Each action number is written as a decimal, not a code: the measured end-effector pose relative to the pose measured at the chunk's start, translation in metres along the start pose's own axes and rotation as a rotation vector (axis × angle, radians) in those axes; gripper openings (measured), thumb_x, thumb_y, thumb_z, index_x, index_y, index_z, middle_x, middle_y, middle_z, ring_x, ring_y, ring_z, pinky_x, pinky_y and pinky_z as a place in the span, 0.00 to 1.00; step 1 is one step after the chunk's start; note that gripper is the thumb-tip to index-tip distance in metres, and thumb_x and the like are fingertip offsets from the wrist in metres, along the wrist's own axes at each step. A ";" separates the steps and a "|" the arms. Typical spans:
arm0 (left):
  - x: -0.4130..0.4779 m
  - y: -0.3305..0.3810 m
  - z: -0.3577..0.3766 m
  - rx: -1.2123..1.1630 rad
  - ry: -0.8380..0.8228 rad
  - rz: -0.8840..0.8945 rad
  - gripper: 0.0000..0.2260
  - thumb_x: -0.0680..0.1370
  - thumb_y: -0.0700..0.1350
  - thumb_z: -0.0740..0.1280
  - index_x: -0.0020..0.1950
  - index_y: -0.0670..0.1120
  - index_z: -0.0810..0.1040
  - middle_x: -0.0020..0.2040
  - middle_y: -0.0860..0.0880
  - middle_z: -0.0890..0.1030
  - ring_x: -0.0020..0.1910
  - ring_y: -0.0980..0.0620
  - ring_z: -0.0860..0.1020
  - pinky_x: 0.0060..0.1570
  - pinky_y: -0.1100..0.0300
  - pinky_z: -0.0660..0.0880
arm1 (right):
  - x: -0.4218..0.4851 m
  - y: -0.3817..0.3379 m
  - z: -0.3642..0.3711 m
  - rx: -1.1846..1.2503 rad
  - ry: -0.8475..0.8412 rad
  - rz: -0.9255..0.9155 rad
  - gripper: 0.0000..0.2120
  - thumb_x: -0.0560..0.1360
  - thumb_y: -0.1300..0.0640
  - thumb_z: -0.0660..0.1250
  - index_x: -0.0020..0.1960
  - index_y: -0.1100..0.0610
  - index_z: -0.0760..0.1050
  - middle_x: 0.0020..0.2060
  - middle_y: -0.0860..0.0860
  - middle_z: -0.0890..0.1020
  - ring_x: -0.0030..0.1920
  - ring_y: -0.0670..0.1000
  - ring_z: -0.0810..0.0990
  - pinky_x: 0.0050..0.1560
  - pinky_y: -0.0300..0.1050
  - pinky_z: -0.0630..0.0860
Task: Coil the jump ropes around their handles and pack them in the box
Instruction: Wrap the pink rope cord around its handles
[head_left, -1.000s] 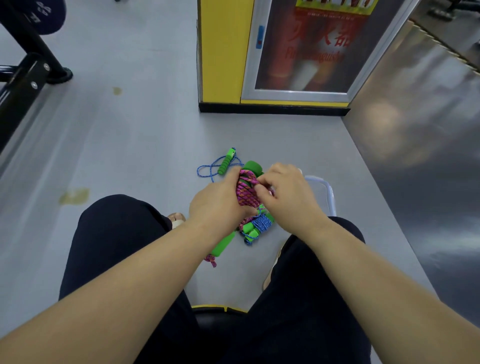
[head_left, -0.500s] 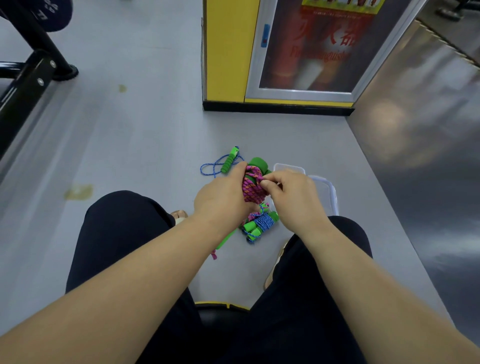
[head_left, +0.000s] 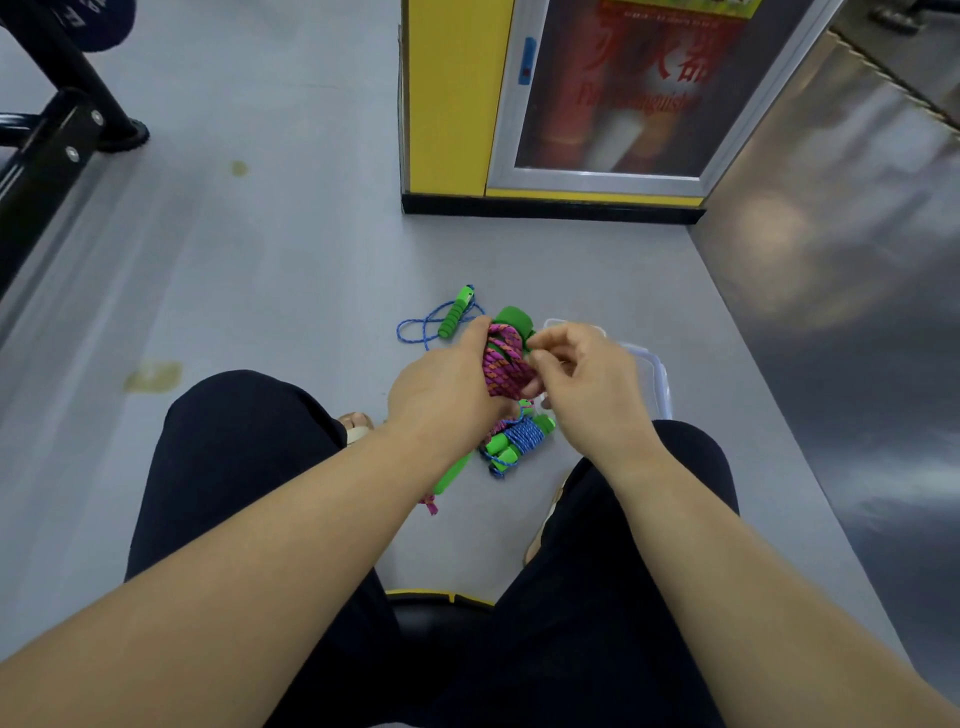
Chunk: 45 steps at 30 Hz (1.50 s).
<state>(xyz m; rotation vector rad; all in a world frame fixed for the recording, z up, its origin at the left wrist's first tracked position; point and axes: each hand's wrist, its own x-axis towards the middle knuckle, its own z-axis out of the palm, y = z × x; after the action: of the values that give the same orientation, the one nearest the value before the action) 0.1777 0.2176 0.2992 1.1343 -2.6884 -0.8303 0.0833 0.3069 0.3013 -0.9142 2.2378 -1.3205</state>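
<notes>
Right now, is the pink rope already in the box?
No, the left hand grips the pink rope outside the clear box.

Bright, even indoor light falls from overhead and leaves no hard shadows. The yellow fire extinguisher cabinet (head_left: 452, 104) stands at top centre. Its glass door (head_left: 613, 104) carries a milky white glare that blurs the red contents behind it. Right of the cabinet, dark glossy flooring (head_left: 831, 312) mirrors hazy pale patches of light. In front of the cabinet the grey floor (head_left: 260, 286) is flatly lit. Further in front of it, mid-frame, the pink jump rope (head_left: 506, 364) gripped by the left hand (head_left: 447, 395) looks sharp. Wide-angle distortion tilts the cabinet's sides and swells the forearms (head_left: 260, 597) along the bottom edge.
</notes>
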 end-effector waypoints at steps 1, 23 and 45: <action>0.001 -0.001 -0.001 -0.023 0.002 -0.004 0.33 0.70 0.53 0.71 0.71 0.55 0.60 0.52 0.46 0.80 0.51 0.43 0.78 0.44 0.55 0.73 | -0.002 0.000 0.001 0.002 -0.007 -0.013 0.12 0.75 0.64 0.64 0.42 0.47 0.72 0.37 0.46 0.79 0.32 0.43 0.80 0.37 0.39 0.77; -0.011 0.009 0.000 -0.020 -0.046 0.028 0.33 0.71 0.54 0.71 0.71 0.54 0.60 0.54 0.47 0.80 0.53 0.44 0.77 0.46 0.55 0.72 | 0.001 0.001 -0.025 0.273 -0.194 0.175 0.10 0.73 0.65 0.68 0.44 0.53 0.70 0.35 0.47 0.82 0.32 0.37 0.79 0.36 0.28 0.73; -0.002 0.005 0.001 -0.073 -0.008 -0.003 0.32 0.70 0.54 0.71 0.70 0.52 0.61 0.52 0.46 0.80 0.50 0.43 0.77 0.46 0.53 0.75 | -0.011 0.016 0.003 -0.353 0.131 -0.406 0.09 0.73 0.60 0.67 0.46 0.64 0.82 0.43 0.56 0.78 0.41 0.49 0.76 0.46 0.40 0.77</action>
<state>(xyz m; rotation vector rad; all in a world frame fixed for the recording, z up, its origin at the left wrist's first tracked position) 0.1755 0.2228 0.3011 1.1217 -2.6400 -0.9278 0.0879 0.3186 0.2856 -1.5123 2.5292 -1.1861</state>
